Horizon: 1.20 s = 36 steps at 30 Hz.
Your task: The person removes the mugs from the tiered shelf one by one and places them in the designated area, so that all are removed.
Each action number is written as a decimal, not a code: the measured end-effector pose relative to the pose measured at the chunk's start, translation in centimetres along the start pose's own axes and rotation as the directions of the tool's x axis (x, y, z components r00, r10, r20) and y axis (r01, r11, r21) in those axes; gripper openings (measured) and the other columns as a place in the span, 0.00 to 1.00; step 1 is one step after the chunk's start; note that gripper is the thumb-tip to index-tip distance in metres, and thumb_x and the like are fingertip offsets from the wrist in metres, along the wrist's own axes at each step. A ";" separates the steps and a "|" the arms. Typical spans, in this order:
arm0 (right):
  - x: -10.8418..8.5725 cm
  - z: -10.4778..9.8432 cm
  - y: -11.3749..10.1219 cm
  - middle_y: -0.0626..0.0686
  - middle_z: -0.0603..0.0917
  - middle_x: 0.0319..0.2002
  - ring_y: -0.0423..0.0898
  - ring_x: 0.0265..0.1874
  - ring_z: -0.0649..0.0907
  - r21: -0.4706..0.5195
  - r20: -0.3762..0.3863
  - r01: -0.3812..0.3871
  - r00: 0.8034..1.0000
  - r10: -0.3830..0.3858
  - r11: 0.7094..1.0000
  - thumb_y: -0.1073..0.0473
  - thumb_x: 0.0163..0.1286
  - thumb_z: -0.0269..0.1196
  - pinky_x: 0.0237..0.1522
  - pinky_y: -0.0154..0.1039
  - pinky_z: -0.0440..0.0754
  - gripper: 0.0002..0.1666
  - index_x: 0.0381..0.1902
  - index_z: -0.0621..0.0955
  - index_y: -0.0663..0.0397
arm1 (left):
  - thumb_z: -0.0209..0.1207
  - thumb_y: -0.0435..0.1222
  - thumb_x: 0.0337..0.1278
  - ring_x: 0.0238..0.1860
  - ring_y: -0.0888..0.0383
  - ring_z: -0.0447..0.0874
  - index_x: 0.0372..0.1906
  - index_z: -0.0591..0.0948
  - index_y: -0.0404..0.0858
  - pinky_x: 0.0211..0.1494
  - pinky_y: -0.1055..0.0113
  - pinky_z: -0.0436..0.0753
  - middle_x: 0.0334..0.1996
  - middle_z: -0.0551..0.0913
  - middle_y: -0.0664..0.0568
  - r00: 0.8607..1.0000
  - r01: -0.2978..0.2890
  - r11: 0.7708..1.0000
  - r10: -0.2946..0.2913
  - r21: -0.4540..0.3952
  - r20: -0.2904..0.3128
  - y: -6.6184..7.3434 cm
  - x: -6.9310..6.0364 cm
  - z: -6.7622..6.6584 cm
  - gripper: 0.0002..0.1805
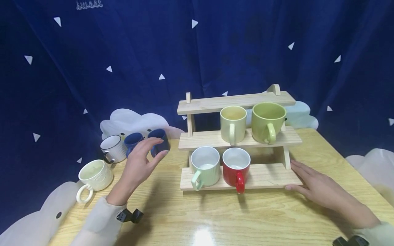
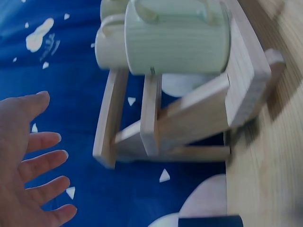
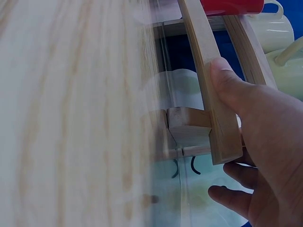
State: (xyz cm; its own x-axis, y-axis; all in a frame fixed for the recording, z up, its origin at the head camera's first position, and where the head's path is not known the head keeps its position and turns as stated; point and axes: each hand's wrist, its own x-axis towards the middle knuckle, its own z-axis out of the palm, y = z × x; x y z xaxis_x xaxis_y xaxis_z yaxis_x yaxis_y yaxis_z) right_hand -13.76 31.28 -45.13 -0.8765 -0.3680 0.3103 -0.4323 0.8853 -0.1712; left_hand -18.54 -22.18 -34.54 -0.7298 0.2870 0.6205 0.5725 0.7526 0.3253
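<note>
A three-tier wooden shelf (image 1: 271, 176) stands on the table. My right hand (image 1: 320, 186) holds the right end of its bottom board; in the right wrist view the thumb (image 3: 222, 71) presses the board's front edge, with the other fingers around the end. My left hand (image 1: 140, 167) is raised left of the shelf, thumb and fingers spread, nothing between them. Just beyond it stand two dark blue mugs (image 1: 132, 140), partly hidden by the hand. The bottom board bears a mint green mug (image 1: 205, 167) and a red mug (image 1: 235, 169); the middle board bears a pale yellow-green mug (image 1: 233, 119) and a larger green mug (image 1: 267, 123).
At the left stand a white ribbed mug (image 1: 113, 149) with a dark rim and a cream mug (image 1: 96, 176) with a ring-shaped handle. A dark blue curtain (image 1: 138, 51) with white triangles hangs behind the wooden table (image 1: 246, 218).
</note>
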 end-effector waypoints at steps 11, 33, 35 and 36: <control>-0.1 0.0 0.0 0.64 0.69 0.67 0.67 0.58 0.74 -0.002 -0.003 0.000 1.000 0.000 1.000 0.38 0.60 0.68 0.49 0.65 0.74 0.50 0.72 0.65 0.57 | 0.63 0.52 0.60 0.62 0.48 0.73 0.62 0.76 0.41 0.64 0.48 0.72 0.59 0.78 0.47 0.980 -0.088 0.995 0.093 -0.036 0.175 3.3 2.8 2.1 0.29; 0.0 -0.1 0.0 0.65 0.67 0.68 0.68 0.59 0.73 -0.001 0.017 -0.021 1.000 0.021 1.000 0.36 0.61 0.66 0.49 0.67 0.74 0.52 0.74 0.62 0.57 | 0.55 0.63 0.61 0.63 0.52 0.72 0.63 0.76 0.42 0.66 0.56 0.71 0.60 0.78 0.51 0.934 -0.117 0.991 0.089 0.059 0.346 9.4 7.5 6.1 0.36; 0.0 -0.1 0.0 0.65 0.67 0.68 0.68 0.59 0.73 -0.001 0.017 -0.021 1.000 0.021 1.000 0.36 0.61 0.66 0.49 0.67 0.74 0.52 0.74 0.62 0.56 | 0.54 0.65 0.60 0.62 0.53 0.73 0.63 0.76 0.42 0.65 0.56 0.73 0.59 0.78 0.51 0.936 -0.112 0.990 0.076 0.087 0.343 10.0 7.8 6.5 0.37; 0.0 -0.1 0.0 0.65 0.67 0.68 0.68 0.59 0.73 -0.003 0.015 -0.021 1.000 0.021 1.000 0.36 0.61 0.66 0.49 0.67 0.74 0.52 0.74 0.62 0.57 | 0.53 0.65 0.60 0.62 0.53 0.74 0.62 0.76 0.42 0.64 0.56 0.73 0.59 0.79 0.51 0.937 -0.110 0.989 0.069 0.101 0.342 10.2 8.0 6.7 0.37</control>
State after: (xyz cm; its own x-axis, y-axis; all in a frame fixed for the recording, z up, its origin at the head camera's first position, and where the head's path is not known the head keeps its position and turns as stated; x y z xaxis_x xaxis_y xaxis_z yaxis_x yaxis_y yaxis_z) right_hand -13.75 31.31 -45.08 -0.8882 -0.3539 0.2929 -0.4137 0.8935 -0.1750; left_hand -20.98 -8.24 -31.01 -0.7722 0.5233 0.3604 0.6084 0.7725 0.1818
